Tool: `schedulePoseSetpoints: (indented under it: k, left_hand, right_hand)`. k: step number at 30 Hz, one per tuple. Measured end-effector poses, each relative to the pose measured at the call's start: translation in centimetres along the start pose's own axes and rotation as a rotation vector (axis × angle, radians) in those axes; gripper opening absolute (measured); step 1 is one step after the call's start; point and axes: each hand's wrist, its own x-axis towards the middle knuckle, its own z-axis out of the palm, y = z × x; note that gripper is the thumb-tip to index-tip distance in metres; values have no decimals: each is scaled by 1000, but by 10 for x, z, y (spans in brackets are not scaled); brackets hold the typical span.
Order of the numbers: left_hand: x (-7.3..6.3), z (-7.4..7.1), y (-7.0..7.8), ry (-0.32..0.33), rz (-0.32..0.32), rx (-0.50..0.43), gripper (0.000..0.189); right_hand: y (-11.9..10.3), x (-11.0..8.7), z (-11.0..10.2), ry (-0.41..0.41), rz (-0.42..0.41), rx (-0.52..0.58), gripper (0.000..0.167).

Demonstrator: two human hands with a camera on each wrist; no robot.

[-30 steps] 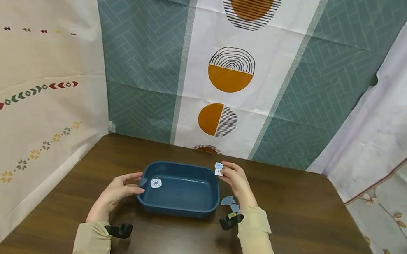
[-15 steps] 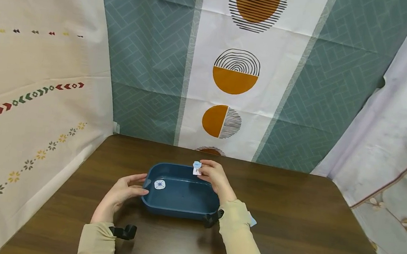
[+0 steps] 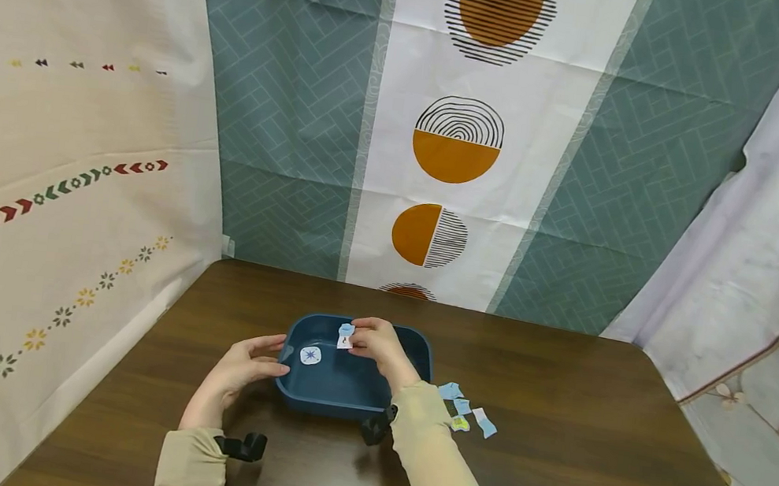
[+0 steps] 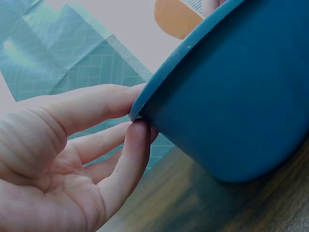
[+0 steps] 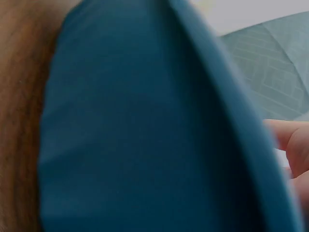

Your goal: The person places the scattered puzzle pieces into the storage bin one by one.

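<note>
A dark blue rectangular basin (image 3: 350, 411) stands on the table. My left hand (image 3: 234, 369) holds its left end; in the left wrist view the thumb (image 4: 137, 137) lies under the rim and the index finger (image 4: 108, 104) is on the other side of it. Over the basin, my right hand (image 3: 381, 351) pinches a small light-blue and white paper cutout (image 3: 345, 337) between thumb and fingertips. Inside, at the left, lies a white rounded cutout (image 3: 310, 355) with a blue star-like mark. The basin's wall (image 5: 116, 125) hides most of the right hand in the right wrist view.
Several small cutouts, among them a light-blue one (image 3: 450, 391), a yellow-green one (image 3: 460, 424) and a blue-and-white one (image 3: 484, 422), lie right of the basin, near the right forearm. Patterned cloth (image 3: 287, 129) hangs behind the brown wooden table (image 3: 575, 445).
My right hand has carried the pinched cutout leftward and slightly down, from the basin's right rim to over its left half. The left hand keeps its hold on the basin. The view has shifted slightly.
</note>
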Motion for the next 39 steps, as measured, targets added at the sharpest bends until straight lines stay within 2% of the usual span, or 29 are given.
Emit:
schedulePoseSetpoints:
  k: [9,18,25,39]
  left_hand:
    - [2,1,-1,11,-20,24,66]
    - [0,1,1,-6,-15,19,66]
    - [0,0,2,-7,-19,17,65]
    - [0,1,2,-7,-19,16,66]
  right_hand:
    - [0,-1,19,-20,76,-44,37]
    - [-1,1,28,-2,154,-132,39]
    - [-1,3,31,13,170,-181,41]
    - [-2,2,31,22,201,-199,39]
